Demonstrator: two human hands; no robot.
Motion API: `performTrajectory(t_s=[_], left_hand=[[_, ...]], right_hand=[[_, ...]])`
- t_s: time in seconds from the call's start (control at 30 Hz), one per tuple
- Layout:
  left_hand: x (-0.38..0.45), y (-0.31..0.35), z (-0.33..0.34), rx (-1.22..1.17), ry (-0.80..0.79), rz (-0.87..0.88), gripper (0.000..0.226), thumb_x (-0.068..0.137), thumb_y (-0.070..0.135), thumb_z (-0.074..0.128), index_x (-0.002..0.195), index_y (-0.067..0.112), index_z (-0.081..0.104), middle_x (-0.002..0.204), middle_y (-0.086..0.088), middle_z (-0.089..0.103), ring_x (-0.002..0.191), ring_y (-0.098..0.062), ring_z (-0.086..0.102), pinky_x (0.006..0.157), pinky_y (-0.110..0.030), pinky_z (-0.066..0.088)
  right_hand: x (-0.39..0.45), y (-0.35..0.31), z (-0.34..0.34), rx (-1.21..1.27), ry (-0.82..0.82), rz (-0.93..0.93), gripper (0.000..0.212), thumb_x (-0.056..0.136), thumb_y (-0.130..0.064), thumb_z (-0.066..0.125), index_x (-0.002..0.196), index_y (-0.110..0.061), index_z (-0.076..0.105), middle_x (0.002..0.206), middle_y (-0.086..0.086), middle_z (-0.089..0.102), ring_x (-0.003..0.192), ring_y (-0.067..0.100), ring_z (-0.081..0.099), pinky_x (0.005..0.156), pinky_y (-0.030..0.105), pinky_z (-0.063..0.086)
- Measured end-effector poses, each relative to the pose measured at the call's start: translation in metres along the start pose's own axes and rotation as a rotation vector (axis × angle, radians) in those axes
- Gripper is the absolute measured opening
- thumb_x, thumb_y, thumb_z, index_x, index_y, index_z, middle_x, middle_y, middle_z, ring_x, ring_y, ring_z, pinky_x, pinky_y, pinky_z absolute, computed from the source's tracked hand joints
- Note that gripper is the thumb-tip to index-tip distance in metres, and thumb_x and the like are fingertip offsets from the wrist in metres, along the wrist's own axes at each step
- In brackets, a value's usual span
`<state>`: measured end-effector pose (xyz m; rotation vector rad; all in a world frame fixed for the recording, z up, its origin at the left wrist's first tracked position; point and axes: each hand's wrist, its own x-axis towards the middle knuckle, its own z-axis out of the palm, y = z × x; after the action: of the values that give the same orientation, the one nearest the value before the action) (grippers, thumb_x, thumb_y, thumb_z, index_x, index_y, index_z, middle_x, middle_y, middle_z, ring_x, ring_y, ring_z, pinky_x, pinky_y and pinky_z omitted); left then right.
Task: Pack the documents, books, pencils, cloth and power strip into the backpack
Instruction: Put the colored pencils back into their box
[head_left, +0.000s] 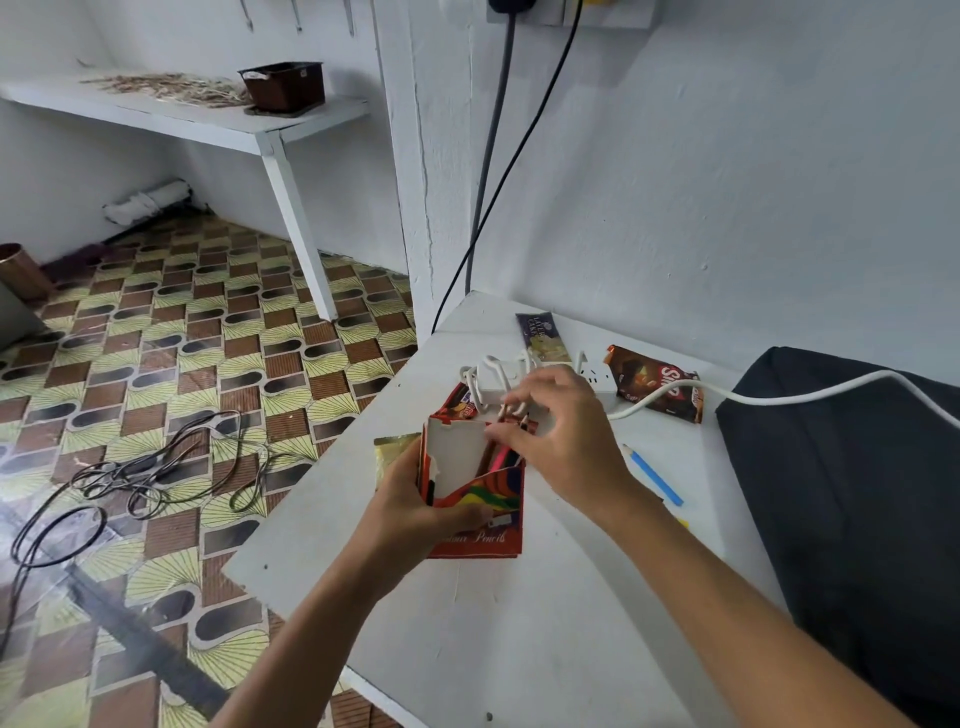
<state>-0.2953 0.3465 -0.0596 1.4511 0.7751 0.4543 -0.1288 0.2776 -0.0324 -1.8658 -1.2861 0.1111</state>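
Observation:
My left hand (415, 512) grips a red colour-pencil box (475, 493) with its flap open, held above the white table (519, 623). My right hand (556, 436) pinches a few pencils (511, 415) at the mouth of the box. A loose blue pencil (653, 474) lies on the table to the right of my right hand. The white power strip (501, 376) with its cord coiled over it sits just behind my hands; its white cable (779, 395) runs right over the dark backpack (852, 493) at the table's right side.
Snack wrappers lie near the strip: a dark one (540, 335) by the wall, a brown one (657, 384) to the right, a yellow one (392, 452) under my left hand. Black cables (156, 467) sprawl on the patterned floor. Two cords hang down the wall (493, 156).

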Motion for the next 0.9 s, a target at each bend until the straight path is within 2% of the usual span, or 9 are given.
performTrajectory(t_s=[0.13,0.2,0.27,0.33,0.4,0.5,0.57,0.7,0.9], left_hand=[[-0.001,0.004,-0.003,-0.041,-0.018,0.008,0.076,0.051,0.021,0.086,0.119,0.021,0.053,0.101,-0.003,0.070,0.089,-0.019,0.071,0.068,-0.027,0.058],[-0.001,0.004,-0.004,-0.054,-0.024,0.003,0.072,0.052,0.019,0.085,0.116,0.021,0.053,0.097,-0.001,0.071,0.089,-0.019,0.072,0.066,-0.026,0.058],[0.000,0.004,-0.005,-0.069,-0.022,-0.002,0.067,0.053,0.016,0.083,0.113,0.024,0.053,0.093,0.001,0.072,0.088,-0.018,0.072,0.064,-0.025,0.057],[0.000,0.003,-0.007,-0.079,-0.013,-0.011,0.072,0.050,0.020,0.086,0.113,0.024,0.053,0.096,-0.001,0.072,0.089,-0.020,0.072,0.065,-0.027,0.058],[0.000,0.002,-0.009,-0.089,-0.005,-0.020,0.080,0.042,0.029,0.087,0.115,0.023,0.053,0.097,-0.003,0.072,0.090,-0.022,0.072,0.066,-0.028,0.058],[0.001,0.000,-0.009,-0.097,0.008,-0.024,0.088,0.036,0.038,0.090,0.114,0.023,0.053,0.095,-0.001,0.073,0.088,-0.024,0.072,0.068,-0.032,0.059],[0.002,-0.002,-0.008,-0.116,0.012,-0.034,0.090,0.038,0.042,0.091,0.117,0.020,0.052,0.098,-0.004,0.074,0.089,-0.027,0.072,0.073,-0.038,0.060],[0.003,-0.006,-0.008,-0.143,0.043,-0.048,0.064,0.058,0.024,0.081,0.116,0.019,0.052,0.096,-0.004,0.074,0.087,-0.027,0.072,0.075,-0.041,0.060],[0.005,-0.007,-0.006,-0.128,0.061,-0.071,0.072,0.058,0.028,0.082,0.122,0.019,0.050,0.103,-0.007,0.071,0.088,-0.026,0.072,0.078,-0.044,0.059]], right_hand=[[-0.007,0.004,-0.001,-0.044,-0.081,-0.060,0.029,0.087,-0.035,0.062,0.110,-0.020,0.072,0.139,-0.002,0.048,0.125,0.011,0.040,0.095,0.022,0.040],[-0.007,0.004,-0.006,0.041,-0.042,-0.036,0.030,0.091,-0.024,0.056,0.117,-0.016,0.068,0.135,-0.001,0.052,0.122,0.009,0.045,0.092,0.015,0.039],[-0.005,0.011,-0.012,0.059,0.009,0.023,0.022,0.093,-0.011,0.054,0.111,-0.010,0.068,0.114,0.004,0.065,0.101,0.010,0.060,0.079,0.013,0.047],[-0.003,0.020,-0.018,-0.027,-0.045,0.120,0.018,0.092,-0.006,0.056,0.103,-0.010,0.070,0.096,0.005,0.071,0.085,0.013,0.065,0.076,0.025,0.054],[-0.004,0.027,-0.020,-0.168,-0.185,0.211,0.020,0.090,-0.007,0.057,0.102,-0.014,0.071,0.097,0.002,0.071,0.087,0.016,0.065,0.081,0.034,0.055],[-0.011,0.031,-0.018,-0.420,-0.308,0.265,0.027,0.090,-0.008,0.057,0.113,-0.018,0.066,0.109,0.002,0.067,0.101,0.020,0.062,0.082,0.030,0.049],[-0.014,0.032,-0.016,-0.551,-0.295,0.237,0.029,0.091,-0.006,0.056,0.116,-0.018,0.065,0.111,0.004,0.066,0.104,0.022,0.058,0.081,0.031,0.048],[-0.018,0.033,-0.009,-0.589,-0.285,0.173,0.024,0.093,-0.006,0.054,0.110,-0.017,0.066,0.101,0.006,0.068,0.102,0.022,0.058,0.079,0.031,0.049],[-0.017,0.040,-0.004,-0.584,-0.256,0.114,0.025,0.094,-0.009,0.053,0.116,-0.017,0.064,0.099,0.004,0.069,0.093,0.018,0.059,0.071,0.026,0.046]])
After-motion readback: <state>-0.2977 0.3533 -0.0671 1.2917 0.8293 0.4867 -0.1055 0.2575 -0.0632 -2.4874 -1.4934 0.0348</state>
